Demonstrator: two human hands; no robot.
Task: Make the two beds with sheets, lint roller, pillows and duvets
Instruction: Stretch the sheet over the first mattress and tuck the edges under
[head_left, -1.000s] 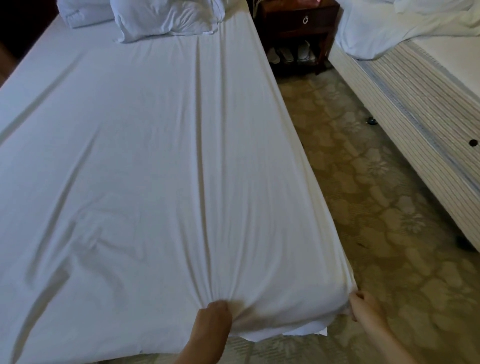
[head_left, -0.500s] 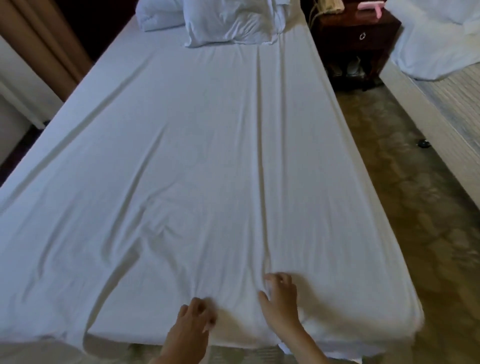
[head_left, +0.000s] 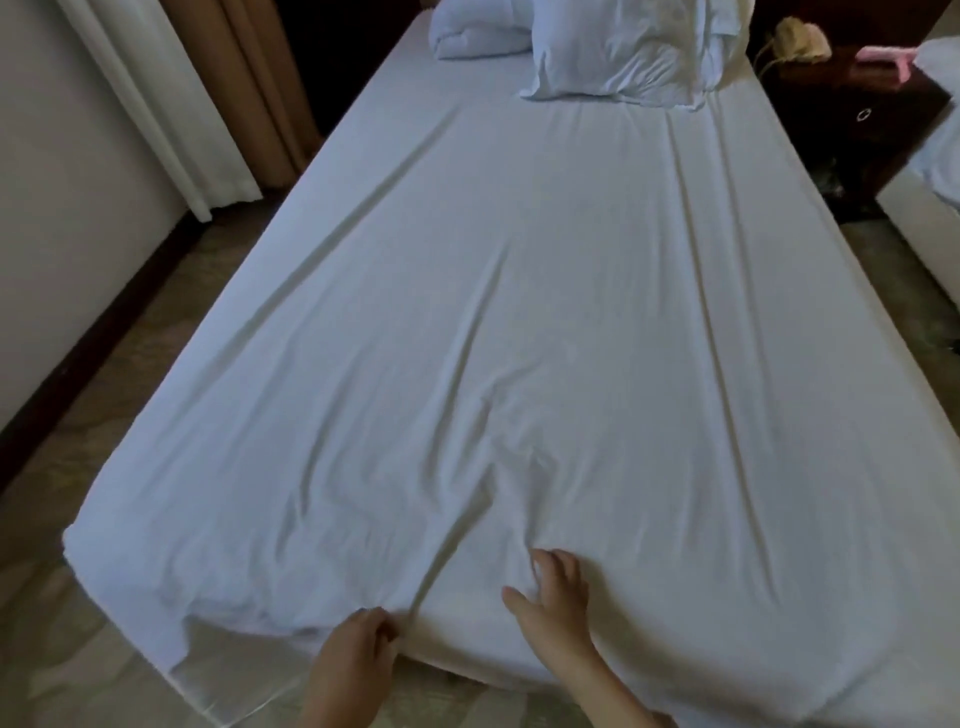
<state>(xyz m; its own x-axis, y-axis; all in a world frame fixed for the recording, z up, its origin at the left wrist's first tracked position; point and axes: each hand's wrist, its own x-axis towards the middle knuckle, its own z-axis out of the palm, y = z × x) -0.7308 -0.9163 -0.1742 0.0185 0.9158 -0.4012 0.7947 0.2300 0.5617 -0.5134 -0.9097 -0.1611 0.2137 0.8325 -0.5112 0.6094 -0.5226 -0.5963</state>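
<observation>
Head view: left hand (head_left: 358, 657) is pinching the white sheet (head_left: 519, 312) at the bed (head_left: 467, 638) foot edge, likely pulling creases out; right hand (head_left: 561, 597), open, is pressing it flat.

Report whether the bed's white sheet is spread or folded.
Spread, though creased: the white fabric sheet lies opened out full length, with long wrinkles.

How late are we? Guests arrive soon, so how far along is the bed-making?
Done: sheet spread over the near bed, pillow at its head. In hand: left hand pinches the sheet's foot edge, right hand rests on it; creases show. Left: duvet, and the second bed.
</observation>
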